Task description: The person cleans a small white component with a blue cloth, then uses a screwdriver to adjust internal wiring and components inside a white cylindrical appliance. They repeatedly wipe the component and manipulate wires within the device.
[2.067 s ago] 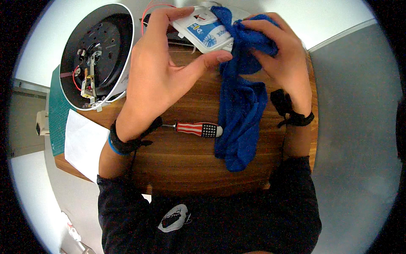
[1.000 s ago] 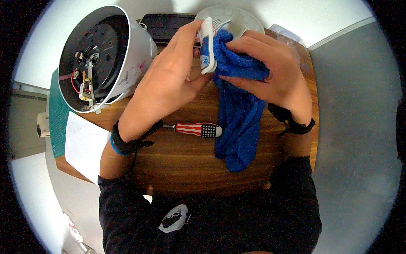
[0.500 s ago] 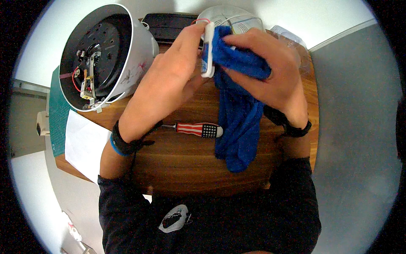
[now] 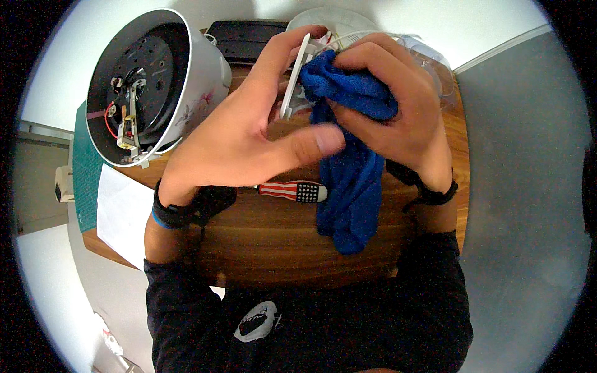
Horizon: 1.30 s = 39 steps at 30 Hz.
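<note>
While the left hand (image 4: 239, 133) curls its fingers about the upper end of 1 thin white panel (image 4: 295, 77), its thumb stands spread well away from the piece; whether the hold is firm cannot be told. Right hand (image 4: 404, 93): fingers and thumb closed on 1 bunched blue cloth (image 4: 351, 186), its upper folds against the panel's right-hand side. Panel location: between the 2 hands, seen nearly edge-on, raised above the table (image 4: 261, 252).

Stage, judged from present positions: partway. Done: panel detached from any casing, cloth at its side. Left: housing (image 4: 208, 81) uncovered, inner parts exposed; panel not seated on anything.

Materials. Cloth: soft, nubby, creased, 1 loose length trailing below the right hand onto the table. Panel: apparently moulded plastic, flat, slim-edged. Housing, left of the left hand: white round-mouthed shell, smooth, floral decoration outside, dark interior with red wire and metal bracket. Screwdriver (image 4: 292, 191), just below the left hand: bulging handle, red and white stripes, white-dotted dark end. Paper (image 4: 124, 214), left of the left wrist: thin, white, flat. Mat (image 4: 87, 168), farther left: green. Table, beneath both hands: brown, wood-grained.
</note>
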Each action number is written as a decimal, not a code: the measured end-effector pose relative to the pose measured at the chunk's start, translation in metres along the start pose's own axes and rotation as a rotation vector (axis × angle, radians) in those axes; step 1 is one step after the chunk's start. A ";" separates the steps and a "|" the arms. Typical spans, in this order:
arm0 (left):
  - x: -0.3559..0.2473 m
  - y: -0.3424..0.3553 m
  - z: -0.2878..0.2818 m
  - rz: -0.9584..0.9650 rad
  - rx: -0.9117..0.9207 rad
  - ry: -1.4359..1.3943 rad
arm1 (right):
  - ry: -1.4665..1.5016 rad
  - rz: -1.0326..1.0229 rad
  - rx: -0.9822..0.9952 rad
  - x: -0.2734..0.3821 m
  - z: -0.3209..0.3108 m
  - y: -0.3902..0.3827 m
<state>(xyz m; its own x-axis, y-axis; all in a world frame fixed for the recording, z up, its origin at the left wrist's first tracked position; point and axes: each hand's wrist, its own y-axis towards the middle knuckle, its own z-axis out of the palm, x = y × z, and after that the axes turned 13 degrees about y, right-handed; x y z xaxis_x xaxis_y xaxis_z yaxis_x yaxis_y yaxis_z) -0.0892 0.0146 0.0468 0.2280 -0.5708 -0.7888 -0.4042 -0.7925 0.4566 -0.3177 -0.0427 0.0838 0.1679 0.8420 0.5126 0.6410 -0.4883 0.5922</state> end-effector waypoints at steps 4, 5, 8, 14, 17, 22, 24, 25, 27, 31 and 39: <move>-0.005 0.004 -0.002 -0.184 -0.045 0.030 | 0.011 0.020 -0.013 -0.002 0.004 -0.001; -0.002 0.006 -0.004 -0.182 -0.045 0.030 | 0.015 0.053 -0.009 -0.002 0.004 -0.003; -0.002 0.007 -0.004 -0.162 -0.077 0.025 | -0.004 0.207 0.033 0.005 0.000 -0.004; 0.003 0.006 -0.002 -0.083 -0.154 0.155 | -0.027 0.093 -0.059 -0.003 0.003 -0.002; 0.011 0.007 -0.004 0.004 -0.163 0.391 | -0.067 0.163 0.021 0.000 -0.001 -0.003; 0.016 0.007 -0.004 0.017 -0.245 0.620 | 0.095 0.274 0.049 -0.003 -0.002 -0.002; 0.011 0.008 -0.001 -0.006 -0.241 0.567 | 0.135 0.252 0.095 -0.005 -0.004 -0.001; 0.011 0.008 -0.001 0.007 -0.249 0.584 | 0.147 0.214 0.133 -0.010 -0.005 -0.001; 0.011 0.007 0.000 0.033 -0.264 0.622 | 0.161 0.170 0.221 -0.019 -0.008 -0.002; 0.014 0.009 0.004 0.019 -0.254 0.458 | 0.084 0.141 0.428 -0.033 -0.012 -0.004; 0.007 0.003 0.003 0.149 -0.036 0.335 | -0.014 0.229 0.099 -0.037 0.001 -0.003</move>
<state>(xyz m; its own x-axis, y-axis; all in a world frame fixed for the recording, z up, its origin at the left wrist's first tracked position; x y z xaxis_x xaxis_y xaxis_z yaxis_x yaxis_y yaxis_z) -0.0912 0.0088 0.0415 0.4491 -0.7143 -0.5367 -0.4244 -0.6992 0.5754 -0.3253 -0.0724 0.0622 0.3272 0.7157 0.6170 0.6553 -0.6423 0.3975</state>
